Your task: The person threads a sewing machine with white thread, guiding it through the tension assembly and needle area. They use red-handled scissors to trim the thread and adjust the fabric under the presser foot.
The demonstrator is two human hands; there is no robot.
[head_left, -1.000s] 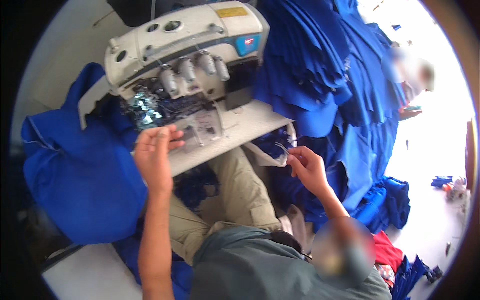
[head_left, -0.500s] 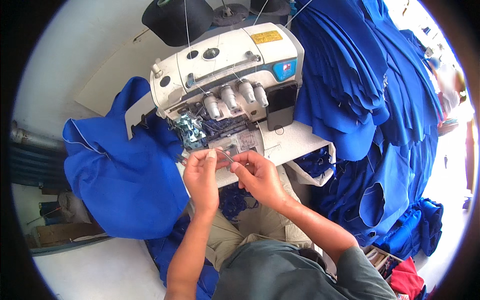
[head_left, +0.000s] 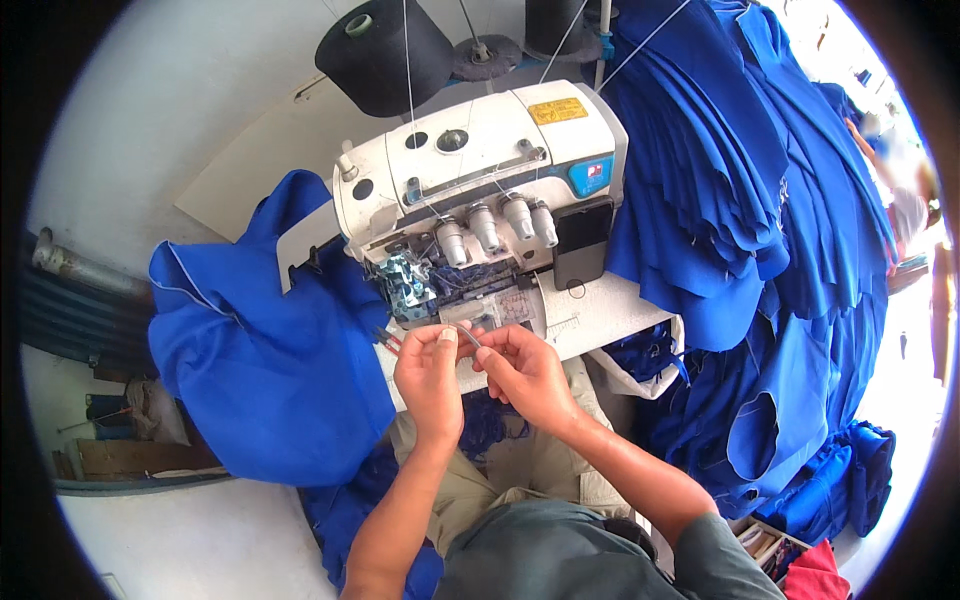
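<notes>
My right hand (head_left: pixel 530 378) pinches a thin grey metal tool (head_left: pixel 467 336), slender like tweezers, its exact kind hard to make out. The fingers of my left hand (head_left: pixel 430 375) are closed in a pinch at the tool's far end; whatever lies between them is too small to tell. Both hands meet just in front of a white overlock sewing machine (head_left: pixel 480 150), whose front cover is open on the looper parts (head_left: pixel 405 282). Beside my left fingers, a small red-handled tool (head_left: pixel 388 342) rests on the white machine table (head_left: pixel 610 312).
Blue fabric (head_left: pixel 265 370) drapes over the table's left side. Stacked blue pieces (head_left: pixel 700 150) hang at the right. A dark phone (head_left: pixel 582 243) leans against the machine. Below the table edge hangs a white bag (head_left: pixel 660 372) of blue scraps. Black thread cones (head_left: pixel 385 60) stand behind.
The whole view has shifted, so the machine and hands appear lower and further right. Both hands keep their pinch in front of the machine, with little change in pose.
</notes>
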